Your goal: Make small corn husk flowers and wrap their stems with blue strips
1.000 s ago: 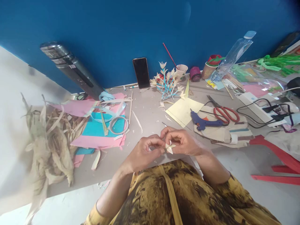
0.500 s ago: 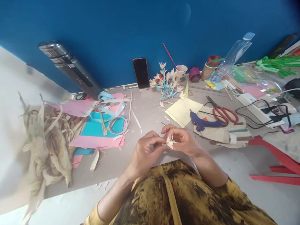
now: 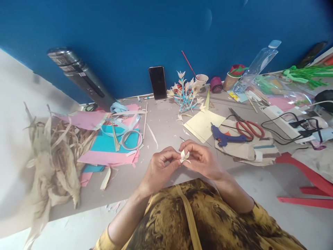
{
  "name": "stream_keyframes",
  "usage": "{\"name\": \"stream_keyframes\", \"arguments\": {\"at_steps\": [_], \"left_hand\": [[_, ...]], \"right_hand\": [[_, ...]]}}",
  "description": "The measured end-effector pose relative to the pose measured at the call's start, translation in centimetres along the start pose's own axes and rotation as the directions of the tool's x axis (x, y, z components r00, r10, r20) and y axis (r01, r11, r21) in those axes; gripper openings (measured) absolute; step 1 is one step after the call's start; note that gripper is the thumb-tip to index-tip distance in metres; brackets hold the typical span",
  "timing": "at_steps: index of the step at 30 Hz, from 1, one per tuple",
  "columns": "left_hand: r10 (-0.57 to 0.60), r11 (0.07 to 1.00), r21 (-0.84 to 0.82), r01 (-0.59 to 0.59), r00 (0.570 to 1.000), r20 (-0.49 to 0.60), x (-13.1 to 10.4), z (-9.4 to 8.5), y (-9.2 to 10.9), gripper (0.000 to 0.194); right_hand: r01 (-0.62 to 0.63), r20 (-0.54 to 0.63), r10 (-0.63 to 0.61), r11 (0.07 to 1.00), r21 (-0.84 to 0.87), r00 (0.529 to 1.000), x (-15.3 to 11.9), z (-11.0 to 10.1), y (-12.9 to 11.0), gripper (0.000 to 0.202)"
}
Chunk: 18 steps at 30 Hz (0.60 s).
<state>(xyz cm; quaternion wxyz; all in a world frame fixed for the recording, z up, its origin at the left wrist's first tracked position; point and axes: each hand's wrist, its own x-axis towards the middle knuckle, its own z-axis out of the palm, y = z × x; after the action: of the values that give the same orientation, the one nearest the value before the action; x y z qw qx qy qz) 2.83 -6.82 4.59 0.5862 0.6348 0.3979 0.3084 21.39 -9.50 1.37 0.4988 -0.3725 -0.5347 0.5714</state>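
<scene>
A small cream flower [image 3: 185,157] with pointed petals is pinched between both hands, close to the table's near edge. My left hand [image 3: 162,169] grips its base from the left with thumb and forefinger. From the right, my right hand [image 3: 201,159] has fingertips closed at its petals. What lies under the fingers is hidden. Farther back stands a bunch of similar cream flowers on blue stems [image 3: 186,95]. Pale yellow paper sheets [image 3: 204,123] lie just beyond my right hand, with a blue glue gun [image 3: 226,136] to their right.
Red-handled scissors [image 3: 248,127] lie by the glue gun on folded cloth. Dried husks [image 3: 56,163], coloured paper [image 3: 106,156] and a tape roll [image 3: 131,139] are at left. A phone [image 3: 157,82] leans on the wall; a power strip [image 3: 282,121] sits right.
The flower has turned in my fingers, its petals now pointing more upward, and has shifted slightly left. The hands remain close together. The view has moved a little.
</scene>
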Motion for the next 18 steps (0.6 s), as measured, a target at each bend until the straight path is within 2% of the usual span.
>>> {"name": "stream_keyframes", "arguments": {"at_steps": [4,8,13,18], "left_hand": [[-0.003,0.999,0.035,0.003,1.000,0.005,-0.02,-0.03,-0.16,0.016],[-0.014,0.999,-0.035,0.017,0.997,0.071,0.06,-0.03,-0.62,0.019],[-0.025,0.999,-0.032,0.027,0.998,0.059,0.18,0.18,-0.37,0.022],[0.004,1.000,-0.031,-0.002,0.997,0.071,0.03,0.13,-0.33,0.022]], "right_hand": [[0.026,-0.061,-0.029,0.999,-0.046,0.998,-0.05,0.37,0.14,0.016],[-0.023,-0.070,0.021,0.999,-0.031,0.997,-0.05,0.31,0.19,0.018],[-0.052,-0.090,0.045,0.996,-0.073,0.995,-0.08,0.39,0.03,0.021],[-0.113,-0.203,0.100,0.992,-0.057,0.974,-0.26,0.68,0.28,0.025]]}}
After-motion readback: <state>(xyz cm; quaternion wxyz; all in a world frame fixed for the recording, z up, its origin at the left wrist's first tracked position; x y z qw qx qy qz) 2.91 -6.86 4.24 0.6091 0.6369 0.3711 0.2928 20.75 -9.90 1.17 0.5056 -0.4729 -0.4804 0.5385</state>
